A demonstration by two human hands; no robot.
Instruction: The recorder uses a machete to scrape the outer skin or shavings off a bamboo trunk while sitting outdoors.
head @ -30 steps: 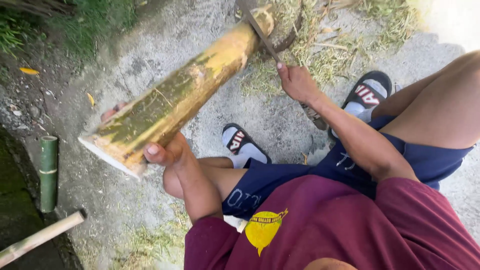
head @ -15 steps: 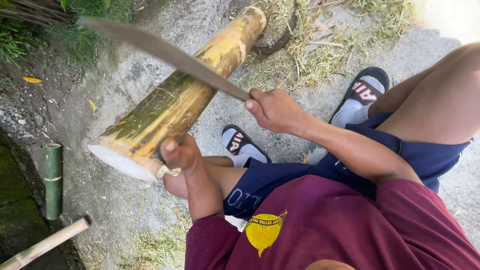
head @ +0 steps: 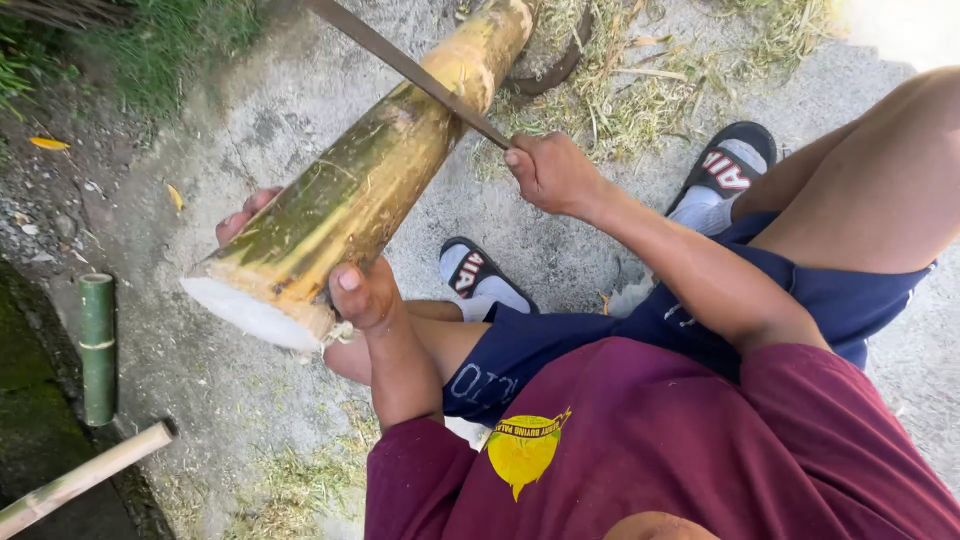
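Note:
A thick yellow-green bamboo trunk [head: 370, 190] lies slanted over my left knee, its white cut end at the lower left. My left hand [head: 355, 295] grips it from beneath near that end; the thumb shows in front and the fingertips show on the far side. My right hand [head: 548, 172] is closed on the handle of a long dark blade [head: 400, 62], which rests across the top of the trunk and points up and to the left.
Bare concrete ground with patches of dry grass. A short green bamboo piece [head: 97, 345] and a pale bamboo pole [head: 80, 478] lie at the lower left. My feet wear black slides [head: 478, 275] with socks. A curved dark object [head: 560, 62] lies by the trunk's far end.
The blade swung from the trunk's far end up and over, and now rests across the trunk. My right hand drew back toward me. The trunk's near end rose slightly.

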